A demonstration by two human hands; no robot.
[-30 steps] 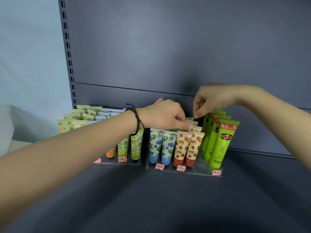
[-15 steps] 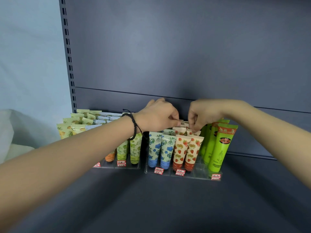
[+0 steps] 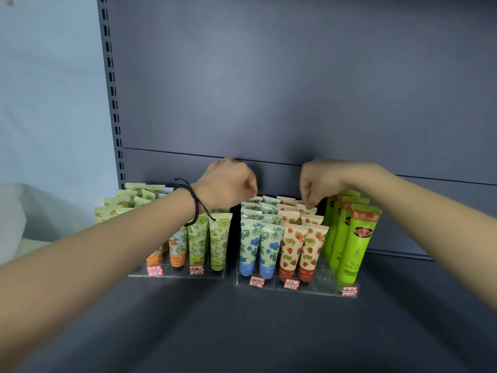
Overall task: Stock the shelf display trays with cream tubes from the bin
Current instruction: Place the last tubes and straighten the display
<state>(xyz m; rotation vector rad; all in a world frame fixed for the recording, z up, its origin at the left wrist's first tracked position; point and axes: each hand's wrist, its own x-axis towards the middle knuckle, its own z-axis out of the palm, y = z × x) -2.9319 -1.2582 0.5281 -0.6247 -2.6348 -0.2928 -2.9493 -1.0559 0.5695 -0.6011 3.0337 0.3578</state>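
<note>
Acrylic trays: the left tray (image 3: 177, 275) and right tray (image 3: 317, 290) are sitting side by side on the dark shelf (image 3: 242, 335), both holding upright tubes, caps down.
Task's thing: the back strawberry tube (image 3: 306, 210) is standing in the right tray's rear rows, between the blue-flower tubes (image 3: 259, 246) and the tall green tubes (image 3: 355, 238).
Right hand (image 3: 318, 181): it is hovering directly over that tube, with fingers (image 3: 309, 203) curling down and seemingly pinching its crimped top.
Left hand (image 3: 228, 184): it is hanging over the gap between the trays, fingers curled under. Whether they are holding anything, I cannot tell.
Key relation: the tube's long axis is running vertically, straight beneath the right fingers, so the right hand is nearer. I judge any seating push would be going straight down.
Bin: not showing.
</note>
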